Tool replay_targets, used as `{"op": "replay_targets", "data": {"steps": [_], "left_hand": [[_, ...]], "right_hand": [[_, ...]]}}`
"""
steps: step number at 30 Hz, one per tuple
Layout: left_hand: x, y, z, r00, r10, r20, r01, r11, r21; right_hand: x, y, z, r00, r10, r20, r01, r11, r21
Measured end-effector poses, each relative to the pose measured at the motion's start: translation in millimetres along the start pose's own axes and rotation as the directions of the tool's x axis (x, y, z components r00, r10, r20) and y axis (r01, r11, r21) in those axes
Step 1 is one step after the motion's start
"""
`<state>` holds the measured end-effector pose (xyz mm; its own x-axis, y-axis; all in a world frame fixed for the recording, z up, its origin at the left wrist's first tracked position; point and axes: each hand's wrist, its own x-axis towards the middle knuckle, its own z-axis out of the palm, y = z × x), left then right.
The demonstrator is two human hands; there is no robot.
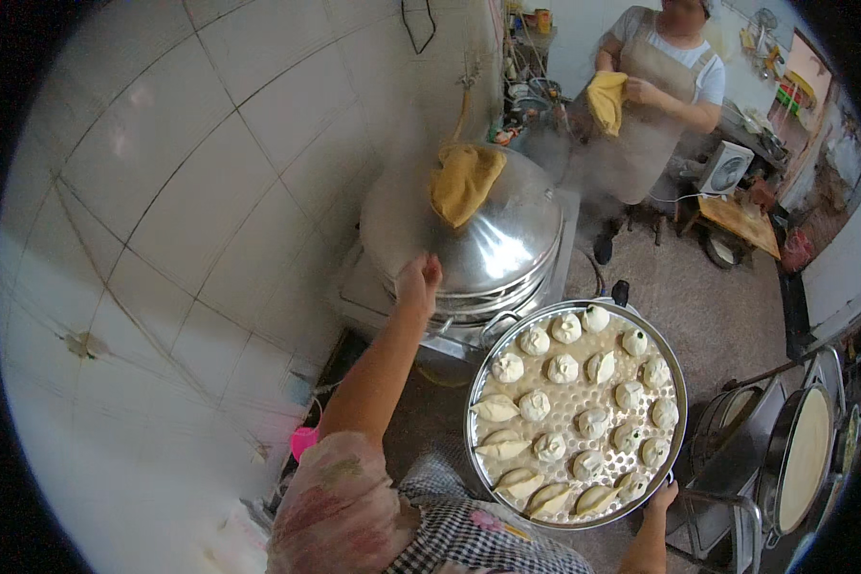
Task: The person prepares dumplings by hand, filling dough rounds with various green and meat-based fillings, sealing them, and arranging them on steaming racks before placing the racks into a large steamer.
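Observation:
A round perforated metal steamer tray (577, 526) carries several white pleated buns (563, 369) and several crescent-shaped dumplings (520, 483). My right hand (662, 496) grips the tray's handle at its lower right. The opposite handle (499, 326) has no hand on it. My left hand (417, 283), fingers curled with nothing visible in them, is in front of the near rim of a domed metal lid (524, 208). Whether it touches the lid cannot be told. Under the lid sit stacked steamer tiers (502, 308), and a yellow cloth (466, 183) is draped over its top.
Steam drifts around the stove (569, 237). Beyond it stands another person (660, 86) in an apron, holding a yellow cloth (606, 104). A metal rack (732, 502) with round pans (807, 459) is at right. A tiled wall (186, 194) rises at left. Farther back are a fan (726, 171) and a low wooden table (742, 221).

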<state>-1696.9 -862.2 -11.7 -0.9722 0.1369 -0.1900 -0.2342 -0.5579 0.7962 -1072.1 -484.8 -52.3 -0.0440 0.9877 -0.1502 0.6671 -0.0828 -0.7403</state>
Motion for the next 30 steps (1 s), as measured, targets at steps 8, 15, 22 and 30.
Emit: {"op": "replay_targets", "data": {"steps": [8,15,22,30], "left_hand": [[147.8,312.2,14.2,0.985,0.026,-0.17,-0.078,0.949,-0.306],[103.2,412.1,29.0,0.986,-0.128,0.107,0.167,0.795,-0.583],[21.4,393.9,59.5,0.982,-0.007,0.19,0.024,0.996,-0.086],[3.3,414.1,125.2,0.88,0.151,0.45,-0.211,0.974,0.084]], "right_hand": [[-171.3,-254.7,35.9,0.977,-0.122,0.176,0.101,0.987,0.126],[-199.4,-288.1,17.8,0.999,0.018,0.042,-0.028,0.971,0.237],[-173.8,-268.9,-18.3,0.985,-0.087,0.147,0.064,0.986,0.152],[-90.6,-146.7,-48.6,0.985,-0.169,-0.021,0.165,0.979,-0.118]]}}
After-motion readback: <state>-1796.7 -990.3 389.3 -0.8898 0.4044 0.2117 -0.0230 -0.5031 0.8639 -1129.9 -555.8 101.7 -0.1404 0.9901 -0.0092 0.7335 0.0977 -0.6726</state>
